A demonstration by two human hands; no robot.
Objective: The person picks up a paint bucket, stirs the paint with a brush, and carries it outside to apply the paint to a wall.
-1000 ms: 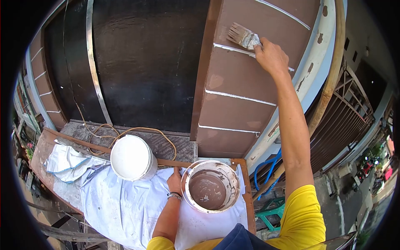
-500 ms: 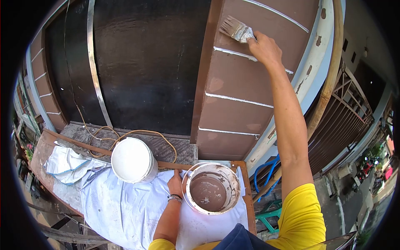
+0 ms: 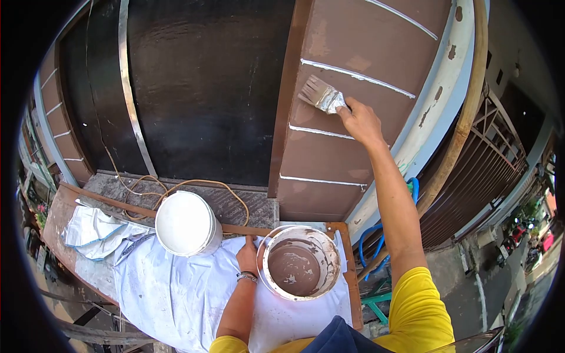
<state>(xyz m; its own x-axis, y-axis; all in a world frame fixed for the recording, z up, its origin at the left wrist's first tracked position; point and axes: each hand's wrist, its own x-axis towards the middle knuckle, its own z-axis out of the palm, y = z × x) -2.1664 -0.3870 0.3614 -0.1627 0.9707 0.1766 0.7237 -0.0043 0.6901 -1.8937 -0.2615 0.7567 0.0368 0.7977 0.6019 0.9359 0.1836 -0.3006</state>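
Note:
In my right hand is a wide paintbrush, its ferrule wrapped in silvery material and its bristles caked with brown paint. The bristles lie against the brown wall panel, between two white grooves. My left hand, a bracelet at its wrist, is low at the left side of a paint bucket, right by its wire handle. Its fingers look curled, but I cannot tell what they grip. Brown paint fills the bucket's lower part, and smears coat its inner wall.
A white lidded bucket stands left on the white sheet covering the platform. Behind it lies a tan cable. A dark door panel rises at left. On the right are a bamboo pole, a blue hose and a green stool.
My right hand has moved the paintbrush down the wall, from above one white groove to below it. My left hand and both buckets have stayed in place.

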